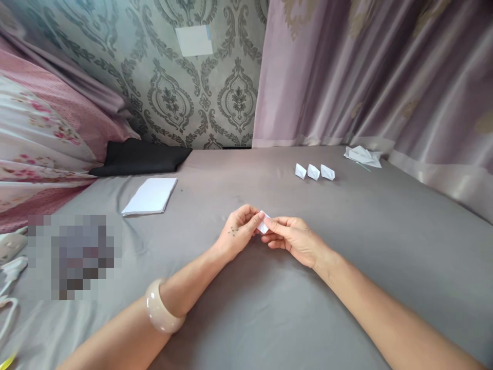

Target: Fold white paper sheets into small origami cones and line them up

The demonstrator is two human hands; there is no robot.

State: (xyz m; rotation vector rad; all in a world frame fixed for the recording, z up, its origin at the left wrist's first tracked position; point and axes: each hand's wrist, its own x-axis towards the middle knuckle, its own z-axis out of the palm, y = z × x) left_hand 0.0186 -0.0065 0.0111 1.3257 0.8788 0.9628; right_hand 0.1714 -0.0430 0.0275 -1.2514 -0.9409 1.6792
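Between my two hands is a small folded piece of white paper [263, 224], held above the grey sheet. My left hand [239, 230] pinches its left side between thumb and fingers; a pale bangle [162, 311] sits on that forearm. From the right, my right hand [290, 235] grips the paper with the thumb on top and the fingers curled below. Much of the paper is hidden by my thumbs and fingers. Farther off stand three small folded white paper shapes [314, 172] in a row.
A stack of white paper [151, 196] lies at left, before a folded black cloth [142, 156]. Crumpled white paper [362, 155] rests near the right curtain [327, 77]. At the left edge are a white plug and cable [13, 270] and a blurred-out patch [82, 252].
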